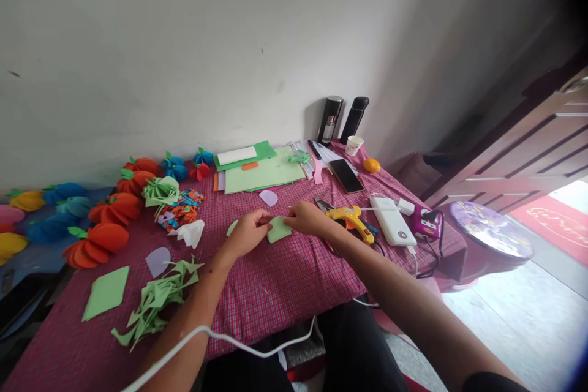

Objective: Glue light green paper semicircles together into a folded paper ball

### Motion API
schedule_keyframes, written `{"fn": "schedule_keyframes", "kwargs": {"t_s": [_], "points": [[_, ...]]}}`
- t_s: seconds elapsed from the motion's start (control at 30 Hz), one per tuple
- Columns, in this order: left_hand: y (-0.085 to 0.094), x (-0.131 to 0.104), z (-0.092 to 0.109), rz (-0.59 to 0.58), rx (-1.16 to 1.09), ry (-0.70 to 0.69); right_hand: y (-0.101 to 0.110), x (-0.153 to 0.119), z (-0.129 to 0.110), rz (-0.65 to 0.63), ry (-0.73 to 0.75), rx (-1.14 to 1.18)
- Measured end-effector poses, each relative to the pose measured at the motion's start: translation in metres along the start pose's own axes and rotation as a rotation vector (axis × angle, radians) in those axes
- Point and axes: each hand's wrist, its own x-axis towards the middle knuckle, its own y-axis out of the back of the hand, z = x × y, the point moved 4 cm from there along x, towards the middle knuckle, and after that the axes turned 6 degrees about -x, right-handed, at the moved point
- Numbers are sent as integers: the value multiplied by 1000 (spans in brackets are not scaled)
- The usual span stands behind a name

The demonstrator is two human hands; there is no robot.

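A small piece of light green paper (279, 230) is between my two hands, low over the checked tablecloth. My left hand (249, 231) pinches its left edge, and the fingers of my right hand (307, 218) are closed on its upper right corner. Another light green paper piece (231, 228) shows partly behind my left hand. Just right of my right hand lies a yellow glue gun (353, 218), with scissors (324, 204) beside it, partly hidden by my wrist. A pale purple paper shape (268, 198) lies beyond my hands.
Paper pumpkins (101, 244) line the left side, near green scraps (158, 300) and a green paper stack (106, 294). Coloured sheets (261, 174) lie at the back. At right are a phone (346, 176), a white power bank (392, 222), a cup (353, 145) and two bottles (329, 120). A white cable (248, 349) crosses in front.
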Motion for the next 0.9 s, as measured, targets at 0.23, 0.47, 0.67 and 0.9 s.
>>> {"fn": "schedule_keyframes", "kwargs": {"t_s": [0.23,0.47,0.67,0.9], "points": [[-1,-1,5,28,144,-7,-9,-5,-5,3,-61,-139],[0,-3,9,57,252,-8,-13,-8,-7,-7,-70,-180],[1,-2,4,55,281,-18,-15,-7,-7,-7,-63,-180],[1,0,-1,43,321,-39,-15,-9,-8,-31,-70,-188]]}}
